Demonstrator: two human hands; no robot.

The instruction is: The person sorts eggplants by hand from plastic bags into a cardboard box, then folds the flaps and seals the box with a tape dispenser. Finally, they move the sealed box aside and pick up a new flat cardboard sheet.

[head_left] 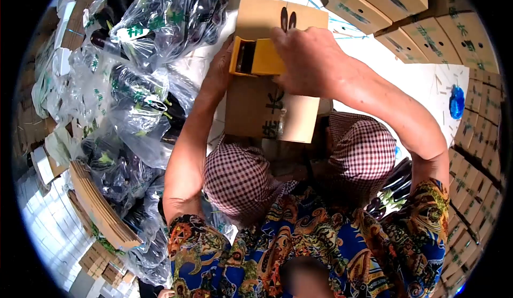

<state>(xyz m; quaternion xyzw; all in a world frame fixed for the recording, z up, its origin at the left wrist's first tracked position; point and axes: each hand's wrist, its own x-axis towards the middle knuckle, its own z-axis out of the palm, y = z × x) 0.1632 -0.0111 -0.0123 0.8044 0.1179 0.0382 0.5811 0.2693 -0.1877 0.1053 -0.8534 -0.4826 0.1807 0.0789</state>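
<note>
A cardboard box (251,97) with dark green lettering lies in front of me, close to my knees. Across its top is a yellow, box-shaped tool (267,52) with a dark opening at its left end; its exact kind I cannot make out. My right hand (307,60) is closed on the tool's right end and covers it. At the box's left side, beside the tool's left end, my left hand (219,65) grips the edge with its fingertips partly hidden. Two dark, long ovals (288,18) show on the cardboard just beyond my right hand.
Eggplants in clear plastic bags (155,36) are heaped on the left. Lettered cartons (385,4) are stacked at upper right, with more cartons (475,138) along the right side. A blue bundle (457,102) lies on the pale floor. Folded cardboard (99,204) stands at lower left.
</note>
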